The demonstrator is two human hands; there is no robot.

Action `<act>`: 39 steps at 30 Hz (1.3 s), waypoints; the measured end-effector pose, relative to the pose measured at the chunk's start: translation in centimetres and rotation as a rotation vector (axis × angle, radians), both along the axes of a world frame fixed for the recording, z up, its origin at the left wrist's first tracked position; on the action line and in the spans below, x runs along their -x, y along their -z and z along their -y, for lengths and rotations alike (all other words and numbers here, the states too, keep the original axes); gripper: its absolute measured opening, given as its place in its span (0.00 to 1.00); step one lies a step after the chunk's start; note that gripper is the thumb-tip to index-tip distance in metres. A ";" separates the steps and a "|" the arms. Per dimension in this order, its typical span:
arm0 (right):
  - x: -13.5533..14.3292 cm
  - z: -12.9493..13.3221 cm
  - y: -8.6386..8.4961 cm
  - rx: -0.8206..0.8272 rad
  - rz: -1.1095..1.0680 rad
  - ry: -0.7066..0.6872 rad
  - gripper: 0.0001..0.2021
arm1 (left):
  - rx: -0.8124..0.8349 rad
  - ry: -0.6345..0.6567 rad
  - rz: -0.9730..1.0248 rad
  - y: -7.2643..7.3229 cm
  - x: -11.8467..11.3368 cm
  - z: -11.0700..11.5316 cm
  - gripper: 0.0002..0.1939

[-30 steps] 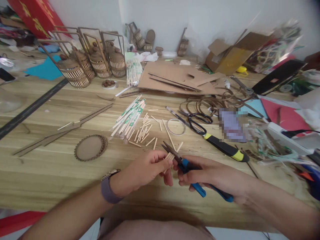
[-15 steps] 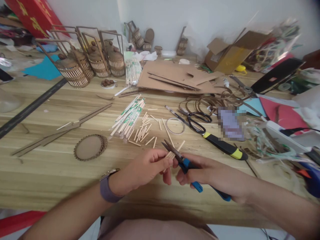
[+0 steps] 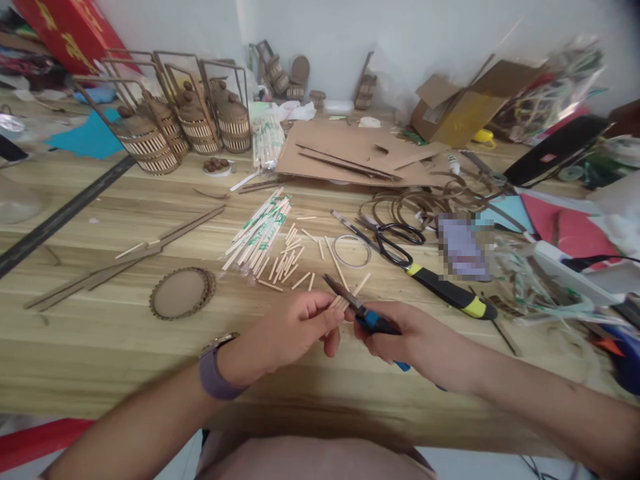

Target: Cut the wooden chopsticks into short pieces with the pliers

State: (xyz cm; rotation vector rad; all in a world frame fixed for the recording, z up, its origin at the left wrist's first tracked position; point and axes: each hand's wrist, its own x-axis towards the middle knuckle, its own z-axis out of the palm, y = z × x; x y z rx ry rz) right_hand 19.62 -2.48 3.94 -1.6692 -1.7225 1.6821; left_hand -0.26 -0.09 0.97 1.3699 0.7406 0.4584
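Note:
My left hand (image 3: 295,325), with a watch on its wrist, pinches several short wooden sticks (image 3: 339,303) between thumb and fingers. Wrapped in my right hand (image 3: 400,333) are long-nosed pliers (image 3: 367,316) with blue and black handles. Their narrow dark jaws lie across the sticks at my left fingertips; most of the handles are hidden by the hand. One longer stick (image 3: 362,285) slants out past the jaws. Just beyond my hands lie loose cut stick pieces (image 3: 287,263) and a pile of wrapped chopsticks (image 3: 257,230).
A scalloped cardboard disc (image 3: 180,293) lies left of my hands. Black scissors (image 3: 395,243), a yellow-black handled tool (image 3: 450,290) and a tape ring (image 3: 351,251) sit to the right. Farther back stand small lidded baskets (image 3: 150,147) and a cardboard sheet (image 3: 330,147).
The pliers' jaws have closed together and their handles have drawn in under my right hand's squeeze. My left hand has stayed nearly in place with the sticks.

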 end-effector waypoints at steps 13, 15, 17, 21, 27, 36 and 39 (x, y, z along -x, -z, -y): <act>0.9 -0.9 -1.9 0.202 -0.045 0.048 0.06 | -0.003 -0.034 -0.056 -0.5 0.0 -0.2 0.18; 0.9 -0.9 -1.8 0.205 -0.046 0.048 0.06 | 0.033 -0.040 -0.022 -0.3 0.0 -0.3 0.18; 0.8 -0.9 -1.7 0.197 -0.037 0.036 0.06 | 0.075 -0.051 0.011 -0.1 0.0 -0.3 0.19; 0.6 -1.0 -1.6 0.186 -0.027 0.024 0.07 | 0.210 -0.062 0.106 -0.1 0.0 -0.4 0.23; 0.9 -1.2 -1.4 0.178 -0.088 0.040 0.05 | 0.366 -0.104 0.177 -0.4 -0.1 -0.5 0.21; 0.6 -1.4 -1.5 0.177 -0.034 0.039 0.08 | 0.507 -0.159 0.228 -0.3 -0.1 -0.6 0.21; 0.7 -1.5 -1.6 0.174 -0.040 0.032 0.08 | 0.523 -0.157 0.254 -0.4 -0.1 -0.5 0.20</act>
